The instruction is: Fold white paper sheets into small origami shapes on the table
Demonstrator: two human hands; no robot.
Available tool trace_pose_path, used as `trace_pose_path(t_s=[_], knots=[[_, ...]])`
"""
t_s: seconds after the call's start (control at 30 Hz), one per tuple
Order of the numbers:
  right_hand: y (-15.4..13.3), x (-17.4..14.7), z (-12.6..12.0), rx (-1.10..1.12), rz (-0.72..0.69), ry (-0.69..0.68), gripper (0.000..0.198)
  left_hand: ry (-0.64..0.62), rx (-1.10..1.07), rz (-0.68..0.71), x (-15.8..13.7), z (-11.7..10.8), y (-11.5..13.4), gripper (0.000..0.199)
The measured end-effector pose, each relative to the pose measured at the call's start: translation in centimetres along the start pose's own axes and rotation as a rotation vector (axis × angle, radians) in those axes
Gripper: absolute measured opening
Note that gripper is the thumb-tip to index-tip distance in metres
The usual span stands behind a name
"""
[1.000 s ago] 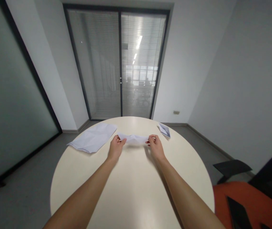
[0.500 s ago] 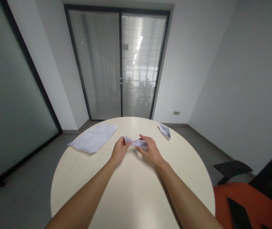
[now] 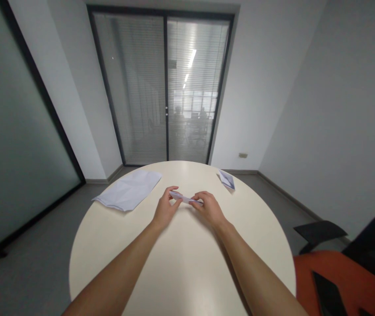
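While the left hand (image 3: 165, 208) and the right hand (image 3: 209, 208) face each other over the round, cream-coloured, smooth surface (image 3: 181, 263), a narrow folded strip of white paper (image 3: 185, 199) spans the gap between them. Its long axis runs mostly from side to side, on a slight slant: the left end sits farther from the person, the right end a little closer. Each hand has one end, so neither is nearer to the strip as a whole; its bare middle lies to the right of the left fingers and to the left of the right fingers. The left thumb is at the strip's near edge, with the fingers curled beyond it; the right thumb and fingers are drawn narrow around the other end. How tightly either hand presses cannot be told. The strip appears to be just above the surface.

Beyond the left hand lies a flat, creased pile of white paper sheets (image 3: 130, 189); beyond the right hand, near the rim, rests a small, angular piece of folded white paper (image 3: 227, 179), apart from the fingers.
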State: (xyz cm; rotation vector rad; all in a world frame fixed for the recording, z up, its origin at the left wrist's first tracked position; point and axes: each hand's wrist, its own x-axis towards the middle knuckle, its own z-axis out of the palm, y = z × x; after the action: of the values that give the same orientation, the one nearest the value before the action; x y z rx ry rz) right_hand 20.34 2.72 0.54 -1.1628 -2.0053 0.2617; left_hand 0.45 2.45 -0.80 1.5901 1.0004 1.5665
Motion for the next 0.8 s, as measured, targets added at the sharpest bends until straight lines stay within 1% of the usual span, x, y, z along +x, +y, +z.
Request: trace_pose_path(t_s=[0.13,0.3,0.5,0.57,0.67,0.7,0.8], knots=[[-0.12,0.18,-0.34,-0.015,-0.017,-0.042,0.012,0.017,0.034,-0.025,0.02,-0.12,0.04,0.040],[-0.03,-0.01,-0.14,-0.043,0.018,-0.031,0.013,0.025,0.037,-0.045,0.00,-0.05,0.35,0.041],[0.16,0.03,-0.25,-0.093,-0.010,-0.039,0.016,0.023,0.096,0.007,-0.05,-0.14,0.15,0.037],[0.26,0.11,-0.28,-0.108,-0.012,-0.032,0.015,0.023,0.127,0.029,-0.03,-0.19,0.08,0.030],[0.49,0.16,-0.20,-0.114,-0.015,-0.002,0.016,0.021,0.220,0.036,0.04,-0.25,-0.07,0.010],[0.58,0.16,-0.17,-0.112,-0.017,0.016,0.017,0.027,0.246,0.024,0.08,-0.29,-0.15,0.006],[0.76,0.12,-0.18,-0.104,-0.027,0.090,0.026,0.081,0.272,-0.042,0.20,-0.48,-0.47,0.009]])
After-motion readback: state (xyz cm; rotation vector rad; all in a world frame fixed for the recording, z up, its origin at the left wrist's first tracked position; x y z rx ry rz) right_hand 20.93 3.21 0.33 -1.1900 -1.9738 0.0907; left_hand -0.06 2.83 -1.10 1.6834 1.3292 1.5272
